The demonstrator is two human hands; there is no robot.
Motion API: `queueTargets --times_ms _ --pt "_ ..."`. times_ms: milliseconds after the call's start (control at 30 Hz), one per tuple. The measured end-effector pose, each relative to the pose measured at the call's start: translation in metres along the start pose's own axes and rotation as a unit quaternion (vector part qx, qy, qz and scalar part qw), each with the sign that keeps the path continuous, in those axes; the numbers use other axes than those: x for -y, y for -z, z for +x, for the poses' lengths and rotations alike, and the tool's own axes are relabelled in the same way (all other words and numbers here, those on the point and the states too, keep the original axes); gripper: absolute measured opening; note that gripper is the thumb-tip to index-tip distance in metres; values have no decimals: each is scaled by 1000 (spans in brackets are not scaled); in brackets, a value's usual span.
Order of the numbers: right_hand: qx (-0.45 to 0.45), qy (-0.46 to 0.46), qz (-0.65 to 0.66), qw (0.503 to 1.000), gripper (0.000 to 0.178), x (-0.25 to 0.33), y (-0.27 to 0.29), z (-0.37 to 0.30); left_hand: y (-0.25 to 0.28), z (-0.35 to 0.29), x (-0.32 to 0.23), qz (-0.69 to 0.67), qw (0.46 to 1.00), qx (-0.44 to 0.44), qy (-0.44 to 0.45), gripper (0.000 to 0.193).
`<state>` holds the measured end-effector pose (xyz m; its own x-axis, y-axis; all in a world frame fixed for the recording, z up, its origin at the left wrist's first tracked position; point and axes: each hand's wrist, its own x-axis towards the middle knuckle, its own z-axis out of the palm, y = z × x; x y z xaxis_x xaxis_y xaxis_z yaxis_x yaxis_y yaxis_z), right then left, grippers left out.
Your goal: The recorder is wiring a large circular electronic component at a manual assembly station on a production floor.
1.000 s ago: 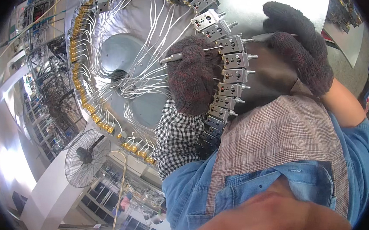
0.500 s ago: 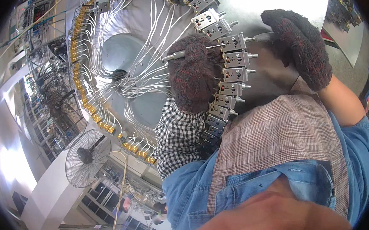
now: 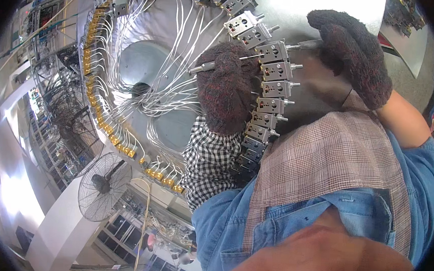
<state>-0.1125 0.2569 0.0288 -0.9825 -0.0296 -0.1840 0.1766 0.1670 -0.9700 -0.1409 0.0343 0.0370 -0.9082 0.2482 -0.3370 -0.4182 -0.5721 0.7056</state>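
My left hand [image 3: 225, 93], in a dark knitted glove, is closed on a slim metal tool [image 3: 202, 68]. The tool's thin shaft reaches right, to a grey metal switch-like block [image 3: 272, 53] on the rim of a round fixture. My right hand [image 3: 355, 59], gloved alike, is closed at the outer side of that block. From its fingers a narrow grey metal piece [image 3: 310, 43] extends to the block's threaded stud; its kind cannot be made out. Below, several similar blocks [image 3: 276, 89] line the rim. Both hands' fingertips are largely hidden.
White wires [image 3: 172, 89] fan out from the hole in the fixture's round plate [image 3: 144, 62]. Brass-coloured fittings [image 3: 108, 128] follow the left rim. A fan [image 3: 102, 185] stands at lower left. Dark parts lie on a surface [image 3: 409, 48] at upper right.
Both hands hold nearly the same place. The grey piece at my right hand has shifted slightly left, closer along the stud. The left hand's tool has tilted and moved very little.
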Motion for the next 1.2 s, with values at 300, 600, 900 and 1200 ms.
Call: queueTargets --times_ms 300,600,900,1200 --pt "43 -17 61 997 36 4 2 -2 15 10 -8 666 681 128 -275 16" --pt "-40 301 -380 873 31 -2 -1 9 23 10 -4 710 627 129 -295 18" --pt "24 -122 83 989 30 15 0 2 6 2 4 121 989 43 -71 13" --pt "6 9 61 998 38 -1 -6 -1 1 0 -2 75 997 19 -20 13"
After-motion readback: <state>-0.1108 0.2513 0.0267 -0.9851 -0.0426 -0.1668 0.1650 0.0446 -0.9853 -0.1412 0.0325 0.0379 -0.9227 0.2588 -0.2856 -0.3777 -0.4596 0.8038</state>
